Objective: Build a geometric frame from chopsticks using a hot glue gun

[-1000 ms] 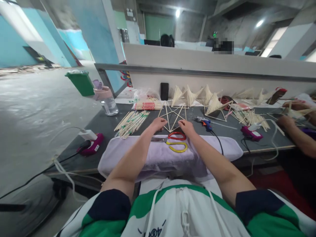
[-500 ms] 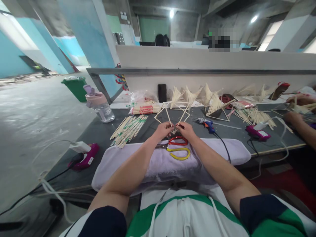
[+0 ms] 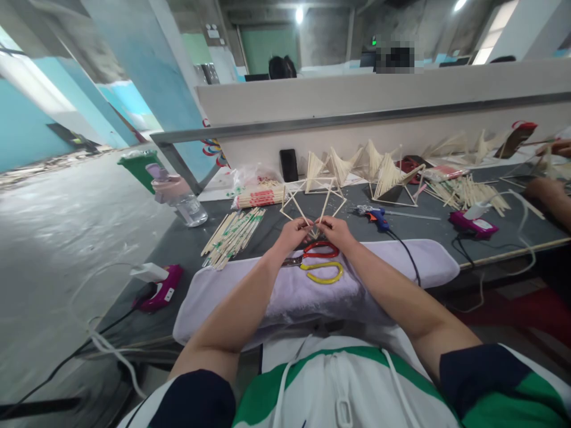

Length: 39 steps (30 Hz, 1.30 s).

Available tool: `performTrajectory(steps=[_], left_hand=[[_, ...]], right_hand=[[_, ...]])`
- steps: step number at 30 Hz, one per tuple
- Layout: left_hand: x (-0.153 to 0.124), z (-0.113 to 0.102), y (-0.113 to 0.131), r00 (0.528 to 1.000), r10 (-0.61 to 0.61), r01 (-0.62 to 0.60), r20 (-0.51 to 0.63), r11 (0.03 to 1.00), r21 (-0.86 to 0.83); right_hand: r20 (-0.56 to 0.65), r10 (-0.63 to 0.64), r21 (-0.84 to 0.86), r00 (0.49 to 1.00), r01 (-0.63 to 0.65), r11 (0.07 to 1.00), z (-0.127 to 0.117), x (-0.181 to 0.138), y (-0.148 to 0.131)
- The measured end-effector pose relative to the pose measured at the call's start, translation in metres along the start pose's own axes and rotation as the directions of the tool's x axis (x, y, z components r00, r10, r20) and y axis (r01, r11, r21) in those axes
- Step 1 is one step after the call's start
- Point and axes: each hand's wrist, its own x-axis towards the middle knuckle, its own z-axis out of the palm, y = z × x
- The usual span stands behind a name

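Both my hands meet at the near side of an angular frame of thin wooden sticks (image 3: pixel 295 204). My left hand (image 3: pixel 294 233) pinches it on the left, and my right hand (image 3: pixel 333 232) pinches it on the right, fingertips almost touching. Joints under the fingers are partly hidden. Just below my hands, scissors (image 3: pixel 320 273) with one red and one yellow handle lie on a lilac cloth (image 3: pixel 232 297). To the right, a blue glue gun (image 3: pixel 379 219) rests on the dark table. A pile of loose sticks (image 3: pixel 234 238) lies to the left.
Finished-looking stick models (image 3: pixel 341 167) stand along the back beside a black phone (image 3: pixel 289 164). A water bottle (image 3: pixel 185 199) is at the left edge. Purple power strips (image 3: pixel 161 290) with cables sit on both sides. Another person's hand (image 3: pixel 542 190) works at far right.
The camera view has tilted and shifted slightly. My hands keep their pinch on the stick frame, in nearly the same place.
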Motion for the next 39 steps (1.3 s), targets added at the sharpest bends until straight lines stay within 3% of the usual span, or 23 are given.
performTrajectory(steps=[6,12,22,27,32,39], left_hand=[[-0.001,0.000,0.000,1.000,0.008,-0.008,0.011,1.000,-0.012],[-0.007,0.003,-0.002,0.976,0.190,-0.182,-0.103,0.980,0.084],[-0.010,0.003,-0.008,0.958,0.264,-0.239,-0.110,0.950,0.199],[-0.009,0.004,-0.005,0.971,0.214,-0.196,-0.105,0.968,0.154],[-0.002,0.004,0.001,0.994,0.075,-0.071,-0.075,0.996,0.055],[0.010,0.000,-0.010,1.000,-0.001,0.001,-0.027,1.000,-0.020]], right_hand=[[-0.001,-0.013,0.003,1.000,0.013,1.000,0.002,0.000,0.001],[-0.077,-0.067,-0.006,0.995,0.066,0.998,-0.001,-0.003,-0.004],[-0.113,-0.055,0.031,0.992,0.059,0.998,-0.001,-0.005,-0.004],[-0.058,-0.008,0.061,0.998,0.012,0.998,0.001,-0.004,-0.003],[-0.018,0.095,0.096,0.995,-0.092,0.991,0.007,0.005,0.005],[0.020,0.191,0.042,0.981,-0.192,0.981,0.008,0.012,0.011]])
